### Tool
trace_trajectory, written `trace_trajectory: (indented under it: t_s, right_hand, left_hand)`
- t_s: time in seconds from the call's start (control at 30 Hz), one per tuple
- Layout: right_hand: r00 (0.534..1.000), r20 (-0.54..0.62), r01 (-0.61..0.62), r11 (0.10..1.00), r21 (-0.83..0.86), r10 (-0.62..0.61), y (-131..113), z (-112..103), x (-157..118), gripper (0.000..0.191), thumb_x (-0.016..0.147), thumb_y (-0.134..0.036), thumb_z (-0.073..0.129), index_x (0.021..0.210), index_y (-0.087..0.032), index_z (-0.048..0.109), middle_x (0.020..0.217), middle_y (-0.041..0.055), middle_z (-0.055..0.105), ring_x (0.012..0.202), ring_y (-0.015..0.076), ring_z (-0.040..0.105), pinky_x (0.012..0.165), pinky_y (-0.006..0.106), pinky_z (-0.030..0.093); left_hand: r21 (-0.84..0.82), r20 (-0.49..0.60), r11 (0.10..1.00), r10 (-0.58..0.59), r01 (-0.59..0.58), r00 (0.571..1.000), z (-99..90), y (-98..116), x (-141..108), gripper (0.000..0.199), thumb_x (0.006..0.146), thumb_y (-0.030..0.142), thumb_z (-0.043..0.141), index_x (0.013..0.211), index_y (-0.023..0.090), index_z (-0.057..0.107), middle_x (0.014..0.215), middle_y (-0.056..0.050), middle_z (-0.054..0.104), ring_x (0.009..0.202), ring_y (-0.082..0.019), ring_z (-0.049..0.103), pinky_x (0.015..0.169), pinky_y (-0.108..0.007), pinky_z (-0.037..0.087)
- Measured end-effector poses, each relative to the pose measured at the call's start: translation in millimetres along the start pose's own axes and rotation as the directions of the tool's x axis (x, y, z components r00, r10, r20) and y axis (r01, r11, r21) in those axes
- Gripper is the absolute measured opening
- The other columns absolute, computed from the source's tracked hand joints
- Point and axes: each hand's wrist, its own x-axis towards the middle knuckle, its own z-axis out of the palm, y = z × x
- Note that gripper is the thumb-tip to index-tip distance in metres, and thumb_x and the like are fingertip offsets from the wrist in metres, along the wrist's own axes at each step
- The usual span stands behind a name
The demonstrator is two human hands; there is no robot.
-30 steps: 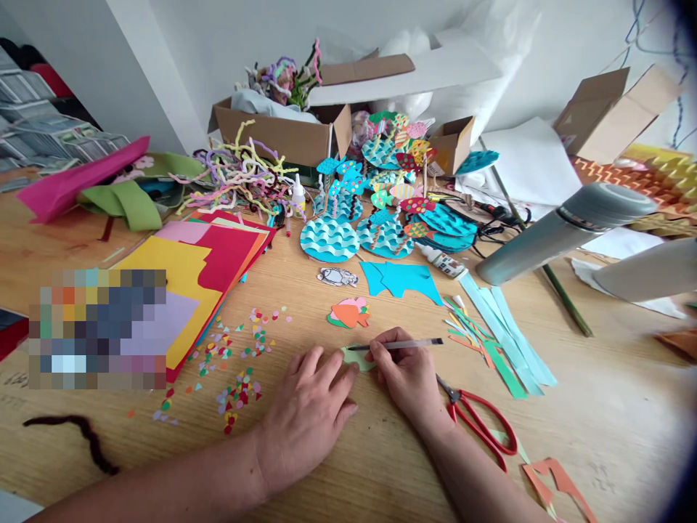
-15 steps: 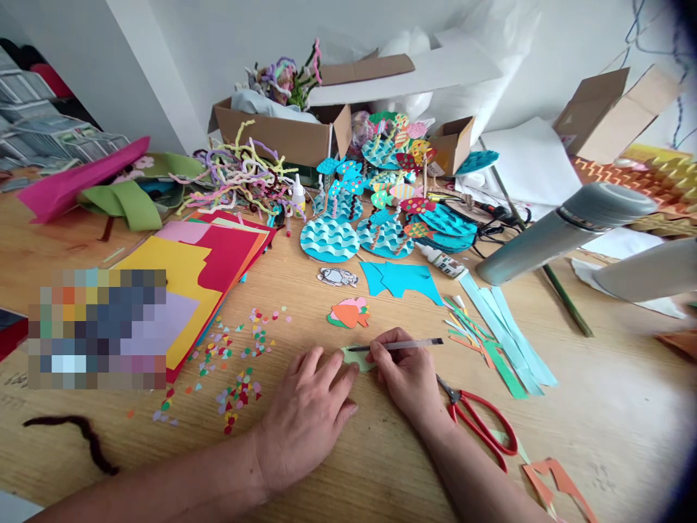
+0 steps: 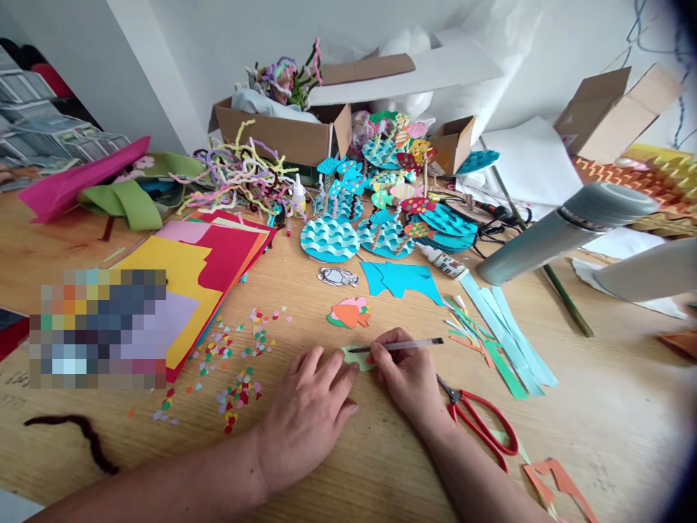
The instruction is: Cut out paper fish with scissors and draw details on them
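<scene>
My right hand (image 3: pixel 406 374) is closed around a slim dark pen (image 3: pixel 417 343), its tip resting on a small light green paper piece (image 3: pixel 359 356). Flat on the table, my left hand (image 3: pixel 310 399) has its fingers spread, and the fingertips press the left edge of that green piece. Just beyond lie stacked paper fish cutouts (image 3: pixel 350 314), the top one orange. Farther back are a grey drawn cutout (image 3: pixel 337 277) and blue paper pieces (image 3: pixel 403 282). Red-handled scissors (image 3: pixel 482 421) lie beside my right forearm.
Small confetti shapes (image 3: pixel 239 392) and coloured paper sheets (image 3: pixel 179 261) are at left. Pipe cleaners (image 3: pixel 239 174), wavy blue discs (image 3: pixel 329 240) and a cardboard box (image 3: pixel 277 134) stand behind. Paper strips (image 3: pixel 506 334) and a grey flask (image 3: pixel 560 232) are at right, with a dark pipe cleaner (image 3: pixel 87 436) front left.
</scene>
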Motion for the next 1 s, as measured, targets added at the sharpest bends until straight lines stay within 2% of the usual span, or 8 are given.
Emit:
trace_trajectory:
  t_s: [1.0]
  right_hand:
    - [1.0, 0.011, -0.007, 1.0, -0.005, 0.007, 0.8, -1.4, -0.1, 0.018, 0.079, -0.034, 0.058, 0.07, -0.02, 0.053, 0.053, -0.0008, 0.059, 0.04, 0.0115, 0.045, 0.039, 0.022, 0.032]
  left_hand:
    - [-0.005, 0.004, 1.0, -0.002, 0.002, 1.0, 1.0, -0.2, -0.9, 0.039, 0.09, 0.039, 0.049, 0.127, 0.027, 0.051, 0.127, -0.005, 0.052, 0.111, -0.027, 0.043, 0.093, -0.044, 0.039]
